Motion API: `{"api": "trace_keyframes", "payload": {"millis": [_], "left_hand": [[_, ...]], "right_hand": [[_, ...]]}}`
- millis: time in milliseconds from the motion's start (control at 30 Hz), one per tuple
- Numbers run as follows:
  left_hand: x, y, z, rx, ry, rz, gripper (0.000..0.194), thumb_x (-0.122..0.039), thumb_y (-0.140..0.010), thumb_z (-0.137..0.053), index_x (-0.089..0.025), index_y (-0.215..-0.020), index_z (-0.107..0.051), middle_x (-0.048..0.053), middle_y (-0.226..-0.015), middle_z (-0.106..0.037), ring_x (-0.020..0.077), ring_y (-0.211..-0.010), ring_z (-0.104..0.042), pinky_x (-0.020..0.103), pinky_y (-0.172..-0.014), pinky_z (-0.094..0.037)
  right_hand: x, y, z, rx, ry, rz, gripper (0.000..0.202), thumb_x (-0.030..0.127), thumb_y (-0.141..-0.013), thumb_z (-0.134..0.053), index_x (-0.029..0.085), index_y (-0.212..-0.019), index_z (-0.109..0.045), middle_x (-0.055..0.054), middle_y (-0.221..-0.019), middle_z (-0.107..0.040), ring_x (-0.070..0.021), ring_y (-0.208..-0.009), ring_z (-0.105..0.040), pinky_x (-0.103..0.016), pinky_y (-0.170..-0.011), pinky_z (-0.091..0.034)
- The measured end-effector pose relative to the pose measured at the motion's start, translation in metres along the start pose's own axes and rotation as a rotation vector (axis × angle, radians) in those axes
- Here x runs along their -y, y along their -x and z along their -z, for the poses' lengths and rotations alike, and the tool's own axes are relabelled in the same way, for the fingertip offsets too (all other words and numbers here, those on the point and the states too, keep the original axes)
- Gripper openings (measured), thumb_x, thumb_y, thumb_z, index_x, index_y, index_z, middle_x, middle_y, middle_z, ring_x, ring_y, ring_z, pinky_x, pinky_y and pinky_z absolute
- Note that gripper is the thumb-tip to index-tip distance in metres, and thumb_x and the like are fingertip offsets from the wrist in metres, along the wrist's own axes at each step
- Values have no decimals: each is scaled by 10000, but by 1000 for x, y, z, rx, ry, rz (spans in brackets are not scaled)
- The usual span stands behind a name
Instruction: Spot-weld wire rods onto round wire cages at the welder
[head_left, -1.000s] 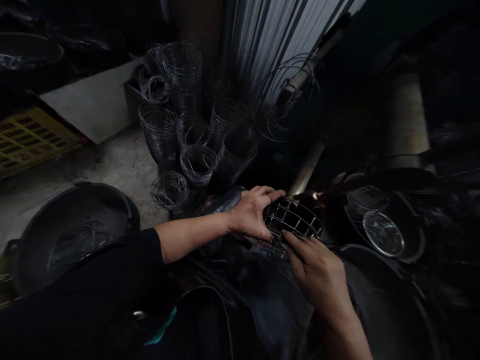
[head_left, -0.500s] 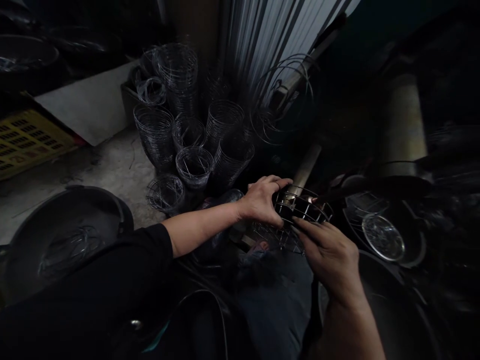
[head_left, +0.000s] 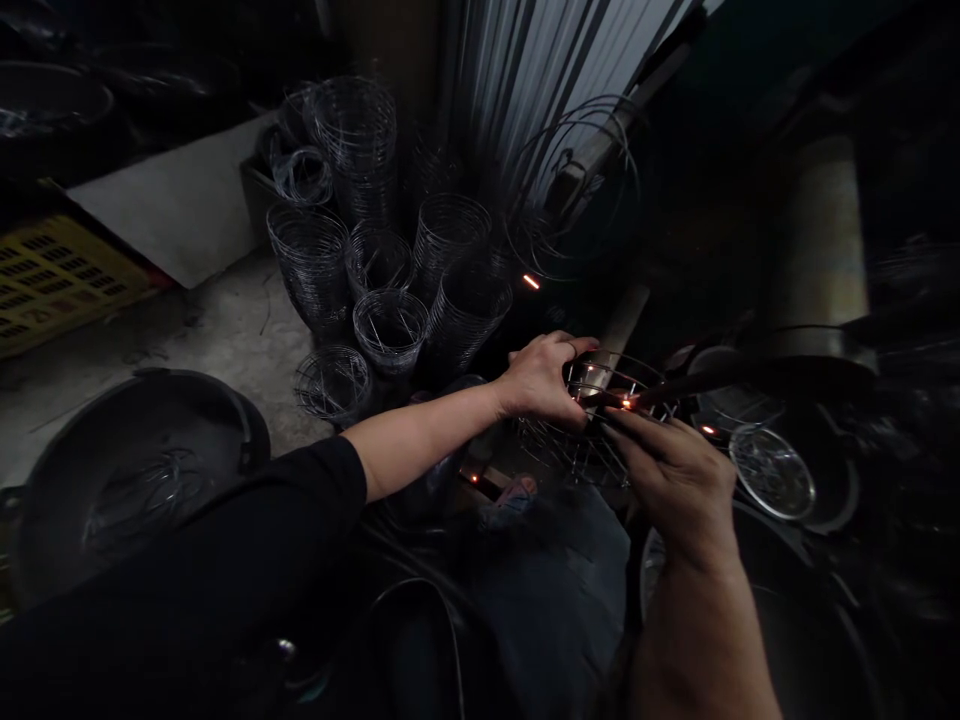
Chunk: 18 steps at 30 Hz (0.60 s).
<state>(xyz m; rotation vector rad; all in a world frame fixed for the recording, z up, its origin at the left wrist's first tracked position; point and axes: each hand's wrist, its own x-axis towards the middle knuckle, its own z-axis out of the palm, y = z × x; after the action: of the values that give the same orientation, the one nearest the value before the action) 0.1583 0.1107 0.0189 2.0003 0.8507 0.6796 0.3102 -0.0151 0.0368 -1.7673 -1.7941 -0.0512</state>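
L hand (head_left: 541,378): thumb and fingers part-curled, clasping far-L rim of wire basket (head_left: 562,445). R hand (head_left: 679,480): fingers nearly closed, pinching near side of same basket. Basket loc.: between hands, tilted, beside metal pipe (head_left: 626,315); glowing spot (head_left: 627,402) at its wires, just above R fingers.

Containers:
- Black pan (head_left: 56,450), far L, w/ loose wires (head_left: 150,490) inside.
- Dark tub (head_left: 847,490), R of R hand, w/ round wire piece (head_left: 772,470).
- Stacked wire baskets (head_left: 307,260), upright, several piles, beyond L arm; nearest pile w/ crossed wires in mouth.
- Yellow crate (head_left: 60,280), upper L, slotted; contents can't tell.

Vs. earlier: hands + basket shifted slightly R; spot brighter; flying sparks (head_left: 531,282) new; pan, tub, piles same.
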Motion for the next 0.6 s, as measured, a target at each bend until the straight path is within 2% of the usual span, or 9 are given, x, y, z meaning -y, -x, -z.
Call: {"api": "trace_keyframes", "payload": {"millis": [67,200,267,300,367,467,533,567,600], "left_hand": [[0,-1,0,14,-1,4,954,-321,-434,-826,-193,-1333,-535,98,-1299,-553,315,-1228,-516,474,-1045,-448],[-2,-10,0,31,-39,52,972,-328,-454,-830,-204,-1362,-505,93,-1354,-511,332,-1255,-487,535,-1059,-419],[-4,-19,1,34,-64,83,989,-327,-459,-835,-209,-1377,-485,90,-1355,-503,343,-1265,-470,558,-1061,-409],[-5,-22,1,42,-72,97,1002,-326,-456,-839,-206,-1383,-477,92,-1351,-505,348,-1273,-461,564,-1067,-400],[-3,-27,2,57,-72,103,1030,-343,-455,-851,-203,-1396,-457,102,-1372,-495,356,-1305,-435,580,-1089,-367],[15,-22,3,54,2,25,1198,-448,-420,-886,-212,-1463,-347,137,-1532,-335,374,-1423,-292,606,-1139,-275],[37,-12,1,37,118,11,1369,-492,-337,-913,-206,-1502,-254,162,-1594,-210,372,-1467,-205,582,-1170,-231],[49,-6,-2,42,200,41,1423,-485,-305,-924,-194,-1511,-227,175,-1589,-222,366,-1463,-227,555,-1176,-244],[60,0,-5,53,294,91,1429,-461,-299,-931,-178,-1511,-228,182,-1559,-294,355,-1436,-298,522,-1171,-280]], "right_hand": [[4,6,2,-65,-46,-88,264,405,-873,-622,221,-995,-767,-59,-880,-744,-207,-777,-685,-337,-731,-546],[17,24,5,-352,-163,-355,356,384,-838,-694,150,-1104,-732,-101,-1029,-729,-262,-954,-683,-403,-917,-518],[21,33,3,-397,-234,-466,389,393,-808,-723,132,-1096,-734,-113,-1046,-726,-276,-982,-678,-429,-966,-501],[23,38,2,-381,-283,-521,411,403,-787,-740,136,-1100,-733,-110,-1049,-726,-275,-982,-679,-430,-972,-502],[22,53,-1,-259,-401,-631,506,422,-723,-786,161,-1151,-712,-97,-1078,-724,-267,-1003,-677,-415,-974,-512],[16,86,-1,-22,-490,-762,715,440,-601,-852,194,-1243,-658,-87,-1117,-716,-272,-991,-689,-368,-871,-575],[12,110,2,114,-460,-756,701,451,-579,-855,200,-1211,-681,-86,-1066,-732,-277,-895,-715,-329,-726,-614],[10,120,4,178,-422,-704,631,464,-604,-836,208,-1167,-708,-79,-1017,-743,-272,-831,-725,-309,-654,-618],[10,126,7,233,-378,-621,542,481,-643,-807,218,-1111,-735,-71,-960,-753,-263,-765,-729,-291,-594,-614]]}}
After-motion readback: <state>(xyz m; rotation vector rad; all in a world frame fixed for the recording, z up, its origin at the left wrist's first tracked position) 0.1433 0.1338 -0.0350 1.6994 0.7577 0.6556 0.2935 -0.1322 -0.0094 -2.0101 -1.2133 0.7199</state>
